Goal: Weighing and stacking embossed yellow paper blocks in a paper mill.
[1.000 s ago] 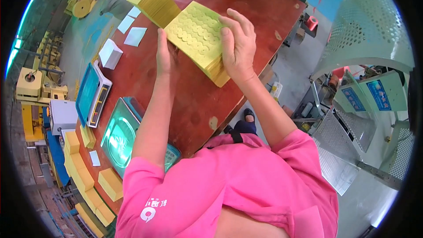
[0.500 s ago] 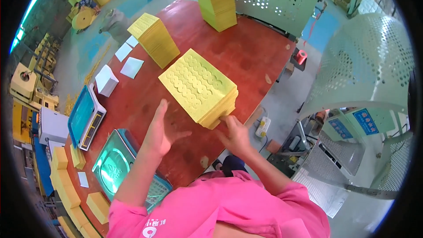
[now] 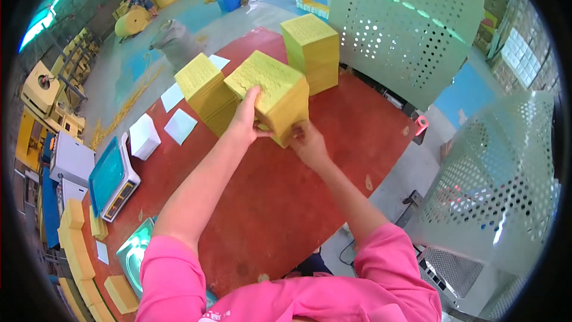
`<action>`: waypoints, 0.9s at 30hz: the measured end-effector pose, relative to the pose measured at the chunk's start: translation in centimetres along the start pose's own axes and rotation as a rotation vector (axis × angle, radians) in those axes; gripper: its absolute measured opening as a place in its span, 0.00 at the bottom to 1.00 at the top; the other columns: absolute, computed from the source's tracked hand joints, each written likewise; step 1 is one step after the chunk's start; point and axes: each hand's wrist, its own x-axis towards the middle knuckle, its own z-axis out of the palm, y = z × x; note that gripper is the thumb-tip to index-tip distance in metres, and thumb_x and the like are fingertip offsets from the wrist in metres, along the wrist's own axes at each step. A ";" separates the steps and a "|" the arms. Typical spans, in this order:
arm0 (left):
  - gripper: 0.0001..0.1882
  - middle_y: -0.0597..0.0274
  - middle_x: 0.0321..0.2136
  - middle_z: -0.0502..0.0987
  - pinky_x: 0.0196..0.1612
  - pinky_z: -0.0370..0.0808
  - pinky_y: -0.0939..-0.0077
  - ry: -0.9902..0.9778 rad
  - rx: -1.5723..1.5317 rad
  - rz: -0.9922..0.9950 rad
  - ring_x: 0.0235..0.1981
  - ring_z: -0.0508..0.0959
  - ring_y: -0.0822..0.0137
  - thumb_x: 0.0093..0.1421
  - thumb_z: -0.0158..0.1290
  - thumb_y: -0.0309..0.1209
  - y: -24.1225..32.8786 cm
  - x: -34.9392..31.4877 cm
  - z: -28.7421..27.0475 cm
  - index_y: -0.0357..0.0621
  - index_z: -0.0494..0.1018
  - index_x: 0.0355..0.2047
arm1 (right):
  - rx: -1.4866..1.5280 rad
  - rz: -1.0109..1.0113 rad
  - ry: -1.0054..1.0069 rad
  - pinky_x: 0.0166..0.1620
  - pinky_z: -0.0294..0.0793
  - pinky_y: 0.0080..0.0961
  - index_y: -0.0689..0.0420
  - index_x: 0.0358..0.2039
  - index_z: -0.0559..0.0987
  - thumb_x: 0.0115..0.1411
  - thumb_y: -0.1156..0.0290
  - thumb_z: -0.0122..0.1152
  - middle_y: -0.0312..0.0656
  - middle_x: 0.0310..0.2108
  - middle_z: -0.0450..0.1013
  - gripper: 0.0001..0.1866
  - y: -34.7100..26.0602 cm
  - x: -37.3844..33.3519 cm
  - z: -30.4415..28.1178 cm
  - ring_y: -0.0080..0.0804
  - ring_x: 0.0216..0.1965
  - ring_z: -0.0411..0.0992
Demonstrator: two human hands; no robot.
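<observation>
A red bench (image 3: 280,203) lies under both hands; the yellow stack (image 3: 271,92) of scallop-edged, dimpled sheets (blocky, tilted) sits between them; left hand (image 3: 244,120) grips its near-left face, fingers spread upward; right hand (image 3: 308,143) clasps its lower corner.

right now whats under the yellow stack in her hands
The red table shows just below the yellow stack. The left hand grips its near side and the right hand supports its lower corner. Whether the base touches the table cannot be seen; the hands cover it.
</observation>
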 end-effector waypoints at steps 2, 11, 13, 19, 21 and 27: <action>0.42 0.45 0.64 0.57 0.53 0.70 0.30 0.069 -0.017 0.032 0.62 0.63 0.40 0.57 0.50 0.63 1.6 3.2 0.0 0.52 0.58 0.65 | -0.021 0.043 0.103 0.43 0.75 0.34 0.60 0.44 0.75 0.52 0.77 0.66 0.46 0.38 0.73 0.18 2.2 3.7 -0.8 0.39 0.40 0.75; 0.42 0.48 0.63 0.60 0.58 0.62 0.28 -0.032 0.055 0.016 0.63 0.61 0.42 0.59 0.49 0.61 7.4 10.0 2.6 0.52 0.57 0.67 | -0.103 0.264 0.250 0.56 0.71 0.32 0.59 0.61 0.67 0.57 0.78 0.62 0.49 0.58 0.67 0.31 11.6 16.2 -6.1 0.42 0.55 0.70; 0.42 0.48 0.62 0.60 0.59 0.61 0.28 -0.086 0.071 0.032 0.63 0.62 0.44 0.60 0.49 0.62 7.3 10.1 2.0 0.52 0.57 0.67 | -0.043 0.223 0.217 0.57 0.70 0.31 0.59 0.62 0.66 0.58 0.79 0.61 0.49 0.59 0.67 0.30 12.2 17.3 -5.4 0.42 0.56 0.70; 0.51 0.48 0.70 0.50 0.70 0.54 0.56 -0.060 0.409 0.455 0.68 0.59 0.56 0.60 0.60 0.33 -4.7 10.2 -5.3 0.42 0.37 0.73 | 0.112 0.066 0.138 0.59 0.67 0.32 0.59 0.63 0.64 0.59 0.87 0.52 0.46 0.58 0.68 0.30 13.4 16.4 -4.7 0.39 0.60 0.67; 0.52 0.48 0.69 0.52 0.68 0.58 0.60 -0.084 0.449 0.601 0.66 0.62 0.58 0.57 0.61 0.30 -6.4 12.0 -3.8 0.40 0.38 0.72 | 0.164 0.107 0.082 0.59 0.68 0.32 0.59 0.64 0.63 0.59 0.88 0.51 0.45 0.57 0.69 0.31 11.4 16.9 -5.2 0.39 0.60 0.67; 0.52 0.48 0.66 0.57 0.63 0.66 0.66 0.034 0.263 0.659 0.65 0.64 0.59 0.55 0.63 0.26 -8.4 16.9 1.1 0.36 0.40 0.71 | 0.048 0.198 0.058 0.55 0.69 0.33 0.57 0.61 0.65 0.57 0.86 0.52 0.49 0.52 0.71 0.29 13.8 19.3 -4.0 0.42 0.53 0.71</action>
